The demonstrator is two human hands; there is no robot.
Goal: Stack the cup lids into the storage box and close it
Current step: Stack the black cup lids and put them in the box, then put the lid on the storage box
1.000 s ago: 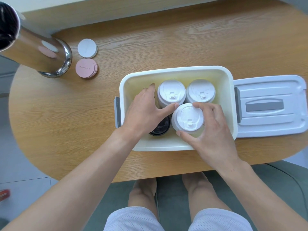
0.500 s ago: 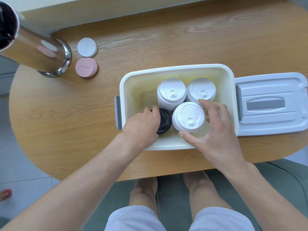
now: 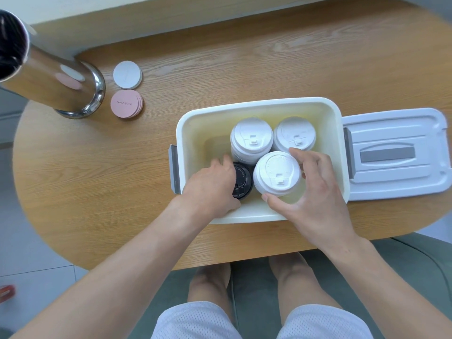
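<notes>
Stacking step: left hand (image 3: 210, 184) curls round the black lids (image 3: 242, 181), right hand (image 3: 315, 192) cups a white stack (image 3: 276, 173) in the box (image 3: 259, 104); next, its cover (image 3: 396, 152) likely goes on.

place: home or café-style seating corner, which of the two unclear | tabletop (image 3: 244, 57): rounded, light wood grain | coasters: white round coaster (image 3: 127, 74) beside pink coaster stack (image 3: 126, 104) | steel cylinder (image 3: 49, 79) by them | floor (image 3: 29, 253): pale tiles | seat: grey-green upholstered cushion (image 3: 403, 265) under the person's bare knees
</notes>
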